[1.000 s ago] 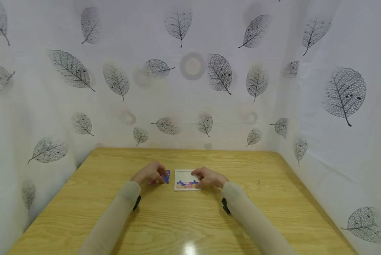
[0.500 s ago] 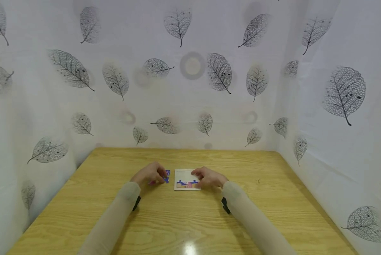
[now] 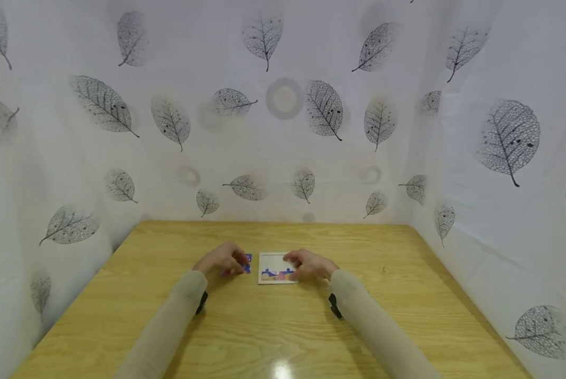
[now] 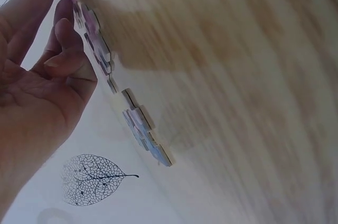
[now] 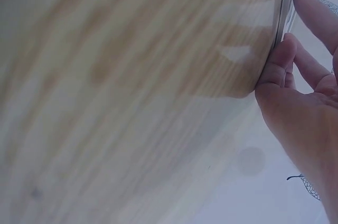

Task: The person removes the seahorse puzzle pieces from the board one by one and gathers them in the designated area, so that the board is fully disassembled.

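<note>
A shallow white jigsaw tray [image 3: 259,268] lies on the table, with a row of joined blue, pink and orange pieces [image 3: 277,275] along its near side. My right hand [image 3: 311,264] rests at the tray's right side, fingertips over its inner board and edge. Just left of the tray, loose jigsaw pieces [image 3: 248,263] lie partly hidden under my left hand [image 3: 223,259]. The left wrist view shows the left fingertips reaching down to these thin pieces [image 4: 95,31], with some fingers bent. Another small group of pieces [image 4: 145,129] lies a short gap away.
The wooden table [image 3: 273,326] has a light wood grain. A white curtain [image 3: 283,147] with a dark leaf print stands behind it and along both sides. Dark wrist straps [image 3: 335,306] sit at both cuffs.
Both hands stay in nearly the same place, as do the tray and pieces. The head view has shifted very slightly.
</note>
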`<state>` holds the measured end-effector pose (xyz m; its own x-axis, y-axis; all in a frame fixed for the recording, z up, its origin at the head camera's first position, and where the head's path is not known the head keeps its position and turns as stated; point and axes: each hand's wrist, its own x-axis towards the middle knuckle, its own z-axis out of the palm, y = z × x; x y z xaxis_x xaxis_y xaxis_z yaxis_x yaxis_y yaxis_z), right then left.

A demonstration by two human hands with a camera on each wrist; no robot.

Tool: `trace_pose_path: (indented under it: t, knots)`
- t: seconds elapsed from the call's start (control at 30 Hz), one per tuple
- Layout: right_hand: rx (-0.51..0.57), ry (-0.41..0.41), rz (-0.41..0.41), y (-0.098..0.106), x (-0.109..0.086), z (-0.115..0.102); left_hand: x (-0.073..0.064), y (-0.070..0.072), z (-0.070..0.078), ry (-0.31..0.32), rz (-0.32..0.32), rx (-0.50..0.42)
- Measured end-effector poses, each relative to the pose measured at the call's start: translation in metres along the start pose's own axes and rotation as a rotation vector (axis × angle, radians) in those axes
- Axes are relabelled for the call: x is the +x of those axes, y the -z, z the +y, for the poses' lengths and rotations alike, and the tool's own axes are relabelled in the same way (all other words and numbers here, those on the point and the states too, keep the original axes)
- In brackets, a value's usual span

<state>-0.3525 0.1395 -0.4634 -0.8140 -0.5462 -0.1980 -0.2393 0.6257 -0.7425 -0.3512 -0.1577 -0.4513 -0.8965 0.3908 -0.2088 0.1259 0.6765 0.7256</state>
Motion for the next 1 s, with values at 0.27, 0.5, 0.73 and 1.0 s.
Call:
trace_pose_path:
  t: [0.27,0.5,0.73,1.0]
  knots:
    - [0.031,0.014,-0.014,0.000,-0.001,0.001,0.001,-0.004,0.003,0.011,0.018,-0.132]
    - [-0.001,0.018,0.001,-0.003,-0.001,-0.002,0.005,-0.015,0.014,-0.086,0.022,-0.023]
    - [-0.003,0.022,0.029,-0.005,0.000,-0.006,0.008,-0.025,0.024,-0.159,-0.009,-0.036]
    - [-0.024,0.013,0.039,-0.005,0.000,-0.005,0.013,-0.031,0.033,-0.225,-0.055,0.036]
